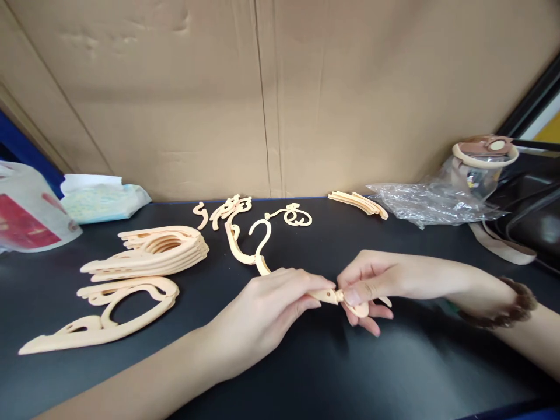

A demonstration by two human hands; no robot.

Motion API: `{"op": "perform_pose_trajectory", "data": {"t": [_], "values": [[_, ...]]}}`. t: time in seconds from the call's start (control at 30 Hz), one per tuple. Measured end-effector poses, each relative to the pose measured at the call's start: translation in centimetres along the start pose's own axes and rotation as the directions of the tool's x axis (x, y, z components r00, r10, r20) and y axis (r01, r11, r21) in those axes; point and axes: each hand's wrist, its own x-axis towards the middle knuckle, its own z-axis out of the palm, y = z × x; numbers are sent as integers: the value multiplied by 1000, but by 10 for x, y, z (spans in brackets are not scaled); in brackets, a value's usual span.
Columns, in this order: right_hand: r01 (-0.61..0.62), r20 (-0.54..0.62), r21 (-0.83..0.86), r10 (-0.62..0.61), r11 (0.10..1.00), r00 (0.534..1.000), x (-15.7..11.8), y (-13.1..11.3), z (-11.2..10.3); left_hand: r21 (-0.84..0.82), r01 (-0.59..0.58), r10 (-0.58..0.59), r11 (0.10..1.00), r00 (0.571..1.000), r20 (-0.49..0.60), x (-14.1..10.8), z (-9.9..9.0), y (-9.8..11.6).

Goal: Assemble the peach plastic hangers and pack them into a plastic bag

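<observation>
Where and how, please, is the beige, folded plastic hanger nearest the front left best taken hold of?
I'd pinch the beige folded plastic hanger midway along its long near bar, coming from the near side: it lies flat, and the stack of similar hangers sits close behind.

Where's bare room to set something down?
Bare tabletop lies this side of the held hanger piece, and between the right hand and stacked strips. The left side, with folded hangers, and back centre, with hanger parts, are crowded.
</observation>
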Motion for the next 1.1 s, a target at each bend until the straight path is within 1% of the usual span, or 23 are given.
{"op": "perform_pose_trajectory", "data": {"t": [0.1,0.2,0.43,0.57,0.73,0.87,0.97,1.1], "values": [[-12,95,69,6,998,995,2,3,1,31,-58,57,998,998,40,-2,1,2],[-23,137,90,10,996,991,3,5,2,48,-93,89,994,993,79,-3,2,1],[-45,137,63,36,997,990,3,3,3,97,-149,132,984,977,166,-6,3,-3],[-53,125,55,46,997,991,2,4,3,144,-166,139,976,975,176,-7,2,-2],[-74,126,38,69,997,990,1,5,3,174,-230,201,958,965,166,-5,0,1],[-81,149,32,75,996,986,2,8,2,152,-258,228,954,955,190,-5,0,2],[-53,153,34,47,998,987,3,10,0,126,-278,255,952,951,174,-5,0,2],[-21,153,11,19,1000,988,5,10,0,91,-260,242,961,954,175,-4,0,1]]}}
